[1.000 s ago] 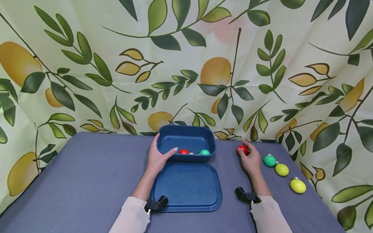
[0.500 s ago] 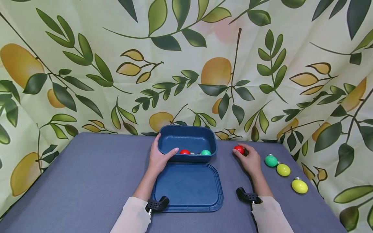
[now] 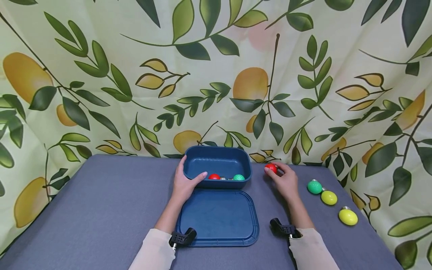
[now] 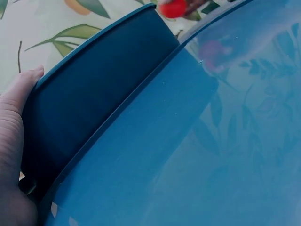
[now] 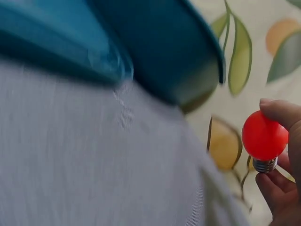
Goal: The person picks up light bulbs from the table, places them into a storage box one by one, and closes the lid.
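A red light bulb (image 5: 264, 136) with a silver screw base is pinched between the thumb and fingers of my right hand (image 3: 286, 181), just right of the blue box. My left hand (image 3: 182, 182) grips the left end of that deep blue box (image 3: 216, 184), thumb over the front rim and fingers at the far left side. Inside the box lie a red bulb (image 3: 214, 176) and a green bulb (image 3: 239, 177), their screw bases facing each other. In the left wrist view my left thumb (image 4: 22, 87) rests at the box's rim.
A flat blue lid (image 3: 217, 217) lies in front of the box. On the table's right side sit a green bulb (image 3: 314, 186) and two yellow bulbs (image 3: 329, 197). A leaf-patterned cloth (image 3: 202, 75) hangs along the table's back edge.
My right hand has moved left towards the box with the red bulb, which now shows higher in the head view. My left hand stays on the box.
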`<state>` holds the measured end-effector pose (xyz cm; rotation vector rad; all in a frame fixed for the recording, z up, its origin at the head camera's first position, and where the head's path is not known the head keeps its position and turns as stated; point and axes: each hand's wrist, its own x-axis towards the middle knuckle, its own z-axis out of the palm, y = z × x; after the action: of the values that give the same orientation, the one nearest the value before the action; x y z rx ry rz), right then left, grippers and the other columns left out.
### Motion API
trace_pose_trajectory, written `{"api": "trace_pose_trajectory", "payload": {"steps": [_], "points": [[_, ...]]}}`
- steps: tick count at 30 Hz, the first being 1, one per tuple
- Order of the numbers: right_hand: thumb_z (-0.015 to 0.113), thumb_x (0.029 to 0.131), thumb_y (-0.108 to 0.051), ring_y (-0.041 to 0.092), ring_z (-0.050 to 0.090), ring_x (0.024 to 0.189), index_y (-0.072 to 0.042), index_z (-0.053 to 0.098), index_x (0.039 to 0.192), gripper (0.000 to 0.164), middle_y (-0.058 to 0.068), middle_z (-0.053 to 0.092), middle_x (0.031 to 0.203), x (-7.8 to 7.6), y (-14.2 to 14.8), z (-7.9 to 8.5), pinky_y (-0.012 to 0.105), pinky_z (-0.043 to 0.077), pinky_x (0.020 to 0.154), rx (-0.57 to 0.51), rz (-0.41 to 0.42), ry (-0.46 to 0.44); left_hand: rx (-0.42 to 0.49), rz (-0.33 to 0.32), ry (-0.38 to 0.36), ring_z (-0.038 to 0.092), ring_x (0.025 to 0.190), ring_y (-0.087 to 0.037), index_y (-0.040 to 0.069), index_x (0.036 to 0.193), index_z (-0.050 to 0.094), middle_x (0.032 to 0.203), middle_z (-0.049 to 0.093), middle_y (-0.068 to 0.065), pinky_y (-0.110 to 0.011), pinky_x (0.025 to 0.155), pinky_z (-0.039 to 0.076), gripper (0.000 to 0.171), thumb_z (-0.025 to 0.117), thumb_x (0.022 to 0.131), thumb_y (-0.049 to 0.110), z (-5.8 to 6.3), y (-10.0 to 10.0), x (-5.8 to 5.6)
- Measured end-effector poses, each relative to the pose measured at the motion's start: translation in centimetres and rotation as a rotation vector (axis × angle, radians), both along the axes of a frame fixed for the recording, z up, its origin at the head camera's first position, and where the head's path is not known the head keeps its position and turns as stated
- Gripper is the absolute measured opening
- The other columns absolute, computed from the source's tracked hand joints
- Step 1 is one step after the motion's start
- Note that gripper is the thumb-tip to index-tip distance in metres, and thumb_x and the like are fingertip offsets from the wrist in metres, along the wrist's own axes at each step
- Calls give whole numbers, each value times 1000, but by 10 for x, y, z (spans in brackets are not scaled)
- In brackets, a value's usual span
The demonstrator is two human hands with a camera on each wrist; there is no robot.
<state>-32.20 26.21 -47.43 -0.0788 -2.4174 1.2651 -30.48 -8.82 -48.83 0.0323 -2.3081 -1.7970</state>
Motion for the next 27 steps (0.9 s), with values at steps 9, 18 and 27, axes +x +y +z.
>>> {"api": "trace_pose_trajectory", "payload": {"steps": [9,18,27], "points": [[79,89,-22,35,59,125,-1,68,128,46,19,61,138,6,-36,29,53,49,107,-66,146,88,1,-4,-12,26,152,-35,24,161,23,168,23,-11,-64,122,23,99,82,83,40,1,0,1],[81,85,-16,34,57,127,1,70,124,44,18,62,136,11,-66,38,53,49,106,-64,226,132,-4,-1,-13,28,151,-35,24,161,21,168,23,-10,-64,122,24,101,82,82,39,1,1,1],[83,84,-25,35,56,132,-6,72,124,45,15,63,138,13,-90,31,54,51,104,94,261,96,1,3,-5,27,152,-34,24,161,21,168,23,-10,-63,123,23,102,83,81,39,0,1,1]]}}
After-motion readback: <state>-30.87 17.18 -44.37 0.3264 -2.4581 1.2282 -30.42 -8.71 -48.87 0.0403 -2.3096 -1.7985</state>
